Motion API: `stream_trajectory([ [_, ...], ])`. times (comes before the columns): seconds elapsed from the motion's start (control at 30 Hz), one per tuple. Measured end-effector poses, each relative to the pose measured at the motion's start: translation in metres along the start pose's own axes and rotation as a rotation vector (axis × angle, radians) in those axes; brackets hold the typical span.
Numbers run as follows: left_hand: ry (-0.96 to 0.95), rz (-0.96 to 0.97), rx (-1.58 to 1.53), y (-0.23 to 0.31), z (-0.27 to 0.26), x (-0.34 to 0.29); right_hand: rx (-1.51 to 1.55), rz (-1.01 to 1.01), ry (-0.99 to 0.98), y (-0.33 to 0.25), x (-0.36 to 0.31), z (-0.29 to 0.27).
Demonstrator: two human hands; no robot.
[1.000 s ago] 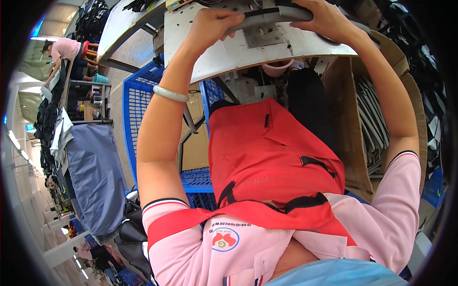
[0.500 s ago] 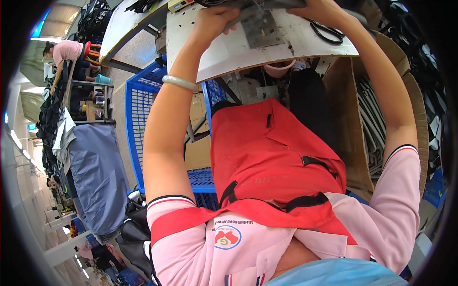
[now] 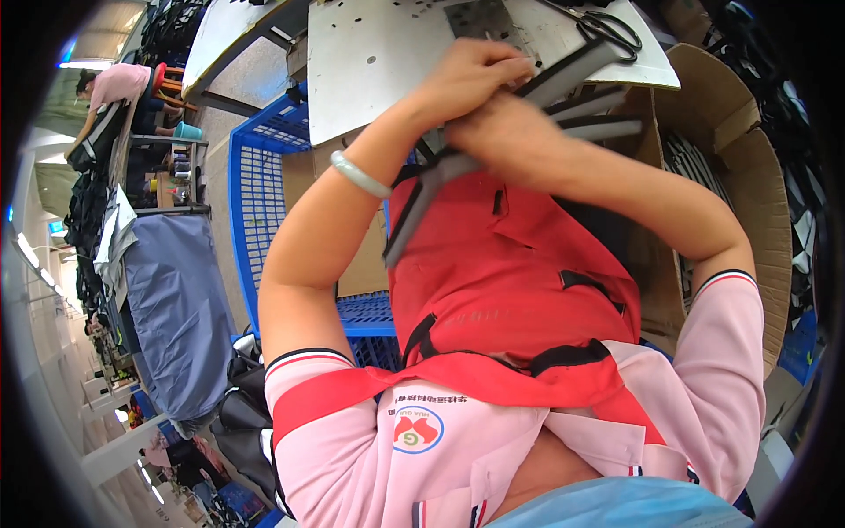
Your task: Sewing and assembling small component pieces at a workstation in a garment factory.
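Note:
Several grey fabric strips with black edges (image 3: pixel 576 70) are bunched between my hands, above the table's front edge and my red apron. Their ends fan out to the right, and one end hangs down to the left over the apron. My right hand (image 3: pixel 506 136), smeared by motion, is wrapped round the middle of the bunch. Crossing just above it, my left hand (image 3: pixel 475 77) has its fingers curled in against the strips; its exact hold is partly hidden. A pale bangle (image 3: pixel 359 176) circles my left wrist.
On the white table (image 3: pixel 370 88) lie a metal plate (image 3: pixel 480 22), dark scraps and black-handled scissors (image 3: pixel 627 37). A blue plastic crate (image 3: pixel 249 229) stands at the left. An open cardboard box (image 3: pixel 735 202) at the right contains stacked grey strips. Another person (image 3: pixel 121 85) bends over work at far left.
Both hands have come back from the far part of the table toward me and together. The grey strips have come with them, now bunched and spread over the table's front edge.

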State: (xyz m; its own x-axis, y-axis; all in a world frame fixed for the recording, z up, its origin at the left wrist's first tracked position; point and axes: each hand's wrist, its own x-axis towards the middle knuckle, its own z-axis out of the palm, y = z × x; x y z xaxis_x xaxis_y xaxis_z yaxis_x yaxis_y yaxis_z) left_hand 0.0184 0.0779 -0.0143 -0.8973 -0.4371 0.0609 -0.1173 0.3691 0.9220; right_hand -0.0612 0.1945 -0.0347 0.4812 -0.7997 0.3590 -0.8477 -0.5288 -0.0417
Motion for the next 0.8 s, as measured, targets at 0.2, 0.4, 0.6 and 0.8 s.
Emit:
stream_trajectory([
  [0.2, -0.185, -0.474, -0.249, -0.017, -0.040, -0.065, 0.220, 0.331, 0.073, 0.078, -0.056, -0.055],
  [0.4, 0.157, -0.092, 0.198, 0.008, -0.045, -0.035, 0.020, 0.418, 0.094, 0.107, -0.064, -0.059],
  [0.6, 0.315, -0.022, 0.356, 0.006, -0.054, -0.006, 0.095, 0.499, 0.023, 0.122, -0.033, -0.081],
  [0.8, 0.296, -0.087, 0.270, -0.003, -0.064, 0.005, 0.125, 0.573, -0.044, 0.133, -0.023, -0.081],
])
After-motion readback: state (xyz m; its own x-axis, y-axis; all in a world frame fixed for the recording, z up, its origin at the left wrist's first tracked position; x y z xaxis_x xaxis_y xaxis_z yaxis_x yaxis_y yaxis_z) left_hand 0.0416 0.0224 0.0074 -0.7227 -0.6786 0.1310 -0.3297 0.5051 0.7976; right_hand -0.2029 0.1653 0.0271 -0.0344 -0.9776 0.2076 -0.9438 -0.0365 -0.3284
